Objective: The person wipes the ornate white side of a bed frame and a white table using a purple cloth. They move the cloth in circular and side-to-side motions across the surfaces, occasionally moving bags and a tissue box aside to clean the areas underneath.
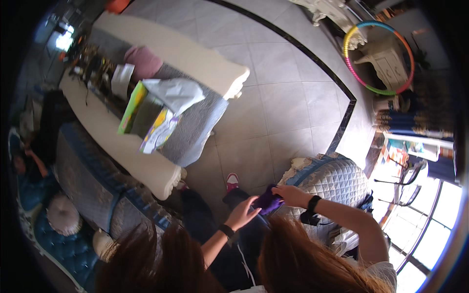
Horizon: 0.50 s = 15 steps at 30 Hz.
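A small bundle of purple fabric or yarn (269,201) is held over my lap, near the quilted seat at the right. My right hand (290,195) grips its upper right part with bent fingers. At its left edge is my left hand (241,213), thumb and fingers apart; whether it touches the bundle I cannot tell. Each wrist wears a black band. Exactly what the purple piece is does not show.
A long cream table (205,62) carries an opened colourful box (146,117), a pink cloth (143,62) and clutter. A quilted blue-grey seat (333,179) stands at right, a sofa (62,252) at left, where another person sits. A hula hoop (412,60) is at upper right.
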Tool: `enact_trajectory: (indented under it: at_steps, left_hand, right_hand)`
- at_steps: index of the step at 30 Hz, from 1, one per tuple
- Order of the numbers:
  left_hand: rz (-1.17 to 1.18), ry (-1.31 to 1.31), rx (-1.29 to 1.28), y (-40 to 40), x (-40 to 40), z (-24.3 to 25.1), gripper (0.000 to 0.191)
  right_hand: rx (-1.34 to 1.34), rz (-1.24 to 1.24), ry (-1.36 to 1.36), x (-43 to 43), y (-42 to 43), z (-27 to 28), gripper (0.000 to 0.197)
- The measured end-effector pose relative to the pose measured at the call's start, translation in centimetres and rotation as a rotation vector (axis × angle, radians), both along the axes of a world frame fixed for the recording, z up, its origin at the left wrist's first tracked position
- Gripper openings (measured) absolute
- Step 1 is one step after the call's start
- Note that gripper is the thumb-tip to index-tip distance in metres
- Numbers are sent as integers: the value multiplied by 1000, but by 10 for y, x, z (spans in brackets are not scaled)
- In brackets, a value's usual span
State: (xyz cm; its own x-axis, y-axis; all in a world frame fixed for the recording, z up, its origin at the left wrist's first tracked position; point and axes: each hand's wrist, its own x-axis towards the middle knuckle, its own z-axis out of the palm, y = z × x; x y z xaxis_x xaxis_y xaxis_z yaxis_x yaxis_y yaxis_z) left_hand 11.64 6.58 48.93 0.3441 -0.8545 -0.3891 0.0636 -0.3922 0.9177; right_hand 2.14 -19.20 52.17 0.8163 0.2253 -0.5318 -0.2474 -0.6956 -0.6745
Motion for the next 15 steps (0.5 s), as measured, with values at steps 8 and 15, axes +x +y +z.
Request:
enact_trajectory:
  at_steps: [8,15]
  left_hand:
    - [-188,55,-233,-95,-3,147,41]
    - [-432,42,-329,-153,76,231,52]
  right_hand:
    - [-53,-259,-60,-27,-98,184,34]
    - [-73,-532,-237,-62,-124,277,39]
